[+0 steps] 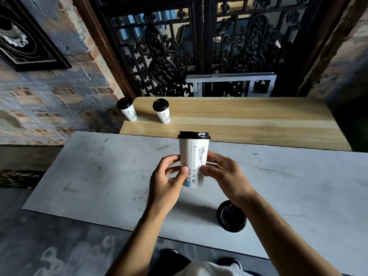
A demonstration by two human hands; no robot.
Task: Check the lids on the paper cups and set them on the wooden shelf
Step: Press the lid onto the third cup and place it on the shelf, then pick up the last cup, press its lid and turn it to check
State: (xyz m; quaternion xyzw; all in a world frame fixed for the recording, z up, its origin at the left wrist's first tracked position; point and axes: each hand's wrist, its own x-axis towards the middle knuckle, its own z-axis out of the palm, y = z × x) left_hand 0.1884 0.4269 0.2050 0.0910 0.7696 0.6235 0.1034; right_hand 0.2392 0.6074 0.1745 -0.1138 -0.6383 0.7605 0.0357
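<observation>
Starting at the far left, two lidded paper cups are standing upright on the wooden shelf (249, 116): the corner cup (127, 109) at the shelf's left end, the second cup (162, 110) just right of it, the two apart. Coming nearer, the left hand (169, 180) is curling around the left side of the held cup (194, 162), thumb on the printed wall low down. That cup is hanging upright in the air above the grey table (89, 176), nearer than the shelf edge, its black lid (194, 135) sitting on the rim; whether it is seated all round is not readable from this angle. The right hand (223, 172) is gripping the cup's right side at about the same height, fingertips pressing the paper. Further right and nearer, another lidded cup (232, 216) is waiting on the table, partly hidden by the right forearm. Judging by the thin wall, the cup is likely light and easily dented, so squeezing hard is risking a popped lid. Taking hold around the mid-wall is looking safest, not by the lid.
</observation>
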